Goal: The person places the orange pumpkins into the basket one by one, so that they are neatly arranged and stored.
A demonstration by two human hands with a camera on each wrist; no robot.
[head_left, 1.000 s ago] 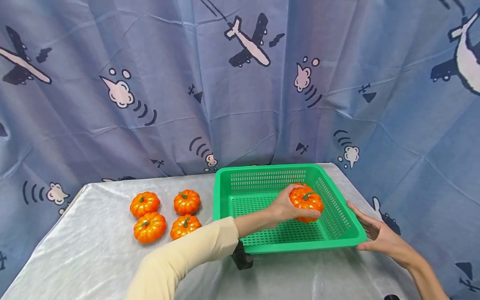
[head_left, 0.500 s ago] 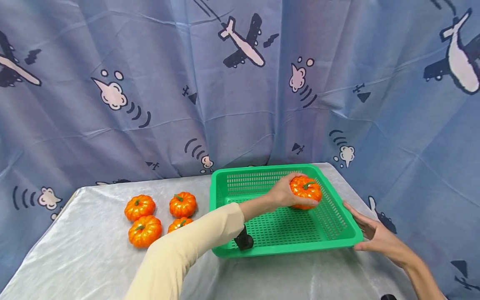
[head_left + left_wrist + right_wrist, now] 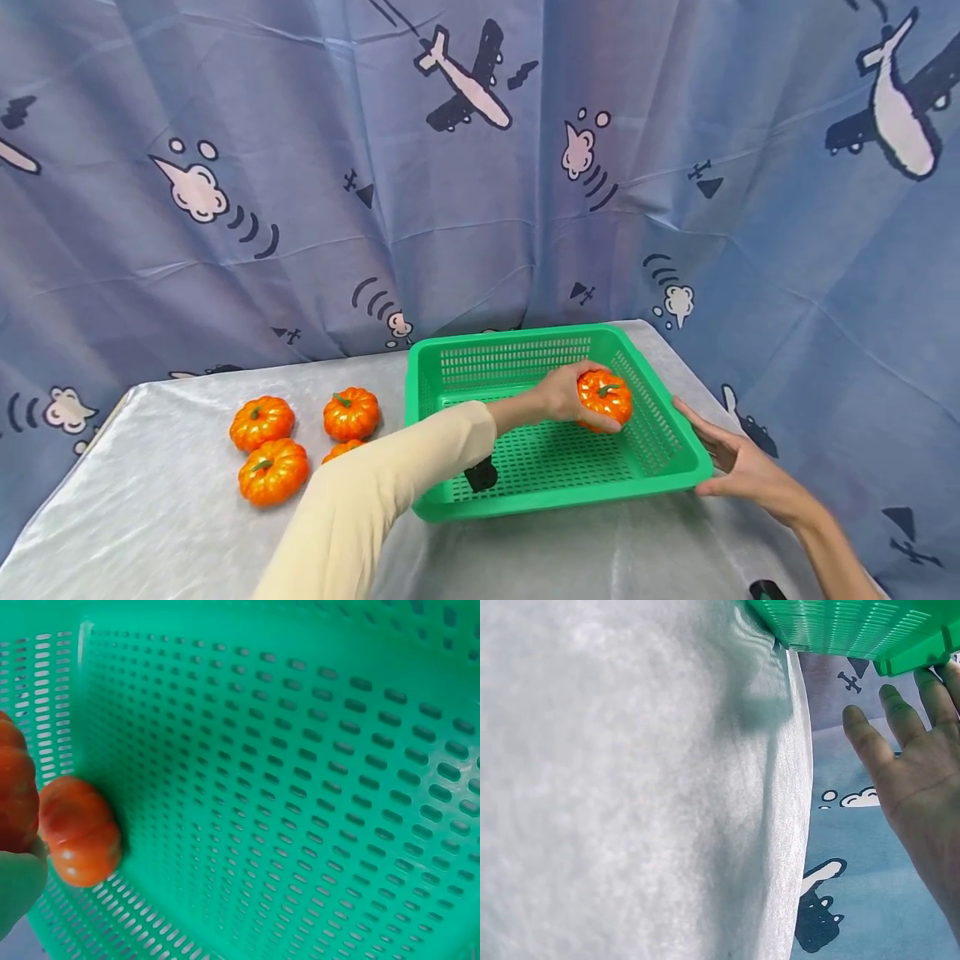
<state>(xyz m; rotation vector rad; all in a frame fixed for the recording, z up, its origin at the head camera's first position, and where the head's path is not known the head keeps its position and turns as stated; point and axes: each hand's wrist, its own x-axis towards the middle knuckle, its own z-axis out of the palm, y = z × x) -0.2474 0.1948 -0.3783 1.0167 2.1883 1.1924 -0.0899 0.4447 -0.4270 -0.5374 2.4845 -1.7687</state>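
Note:
My left hand [image 3: 566, 395] grips an orange toy pumpkin [image 3: 604, 397] with a green stem, fingers behind it and thumb in front. It is over the right part of a green plastic basket [image 3: 517, 501]. In the left wrist view, part of the held pumpkin [image 3: 15, 787] shows at the left edge, and a second pumpkin [image 3: 79, 832] lies in the basket's corner. The head view does not show that second one. My right hand [image 3: 746, 471] touches the basket's right side near the front corner. Its fingers look mostly straight under the rim in the right wrist view.
On the white cloth-covered table [image 3: 172, 483], several more pumpkins [image 3: 261, 423] stand left of the basket; my left sleeve [image 3: 390, 475] partly covers one [image 3: 342, 450]. A blue curtain [image 3: 300, 167] with printed airplanes hangs behind. A small dark object [image 3: 767, 590] shows at the bottom right.
My left hand has carried the pumpkin back a little, then lower into the basket. The right hand keeps its place at the rim. The whole head view has shifted slightly to the right.

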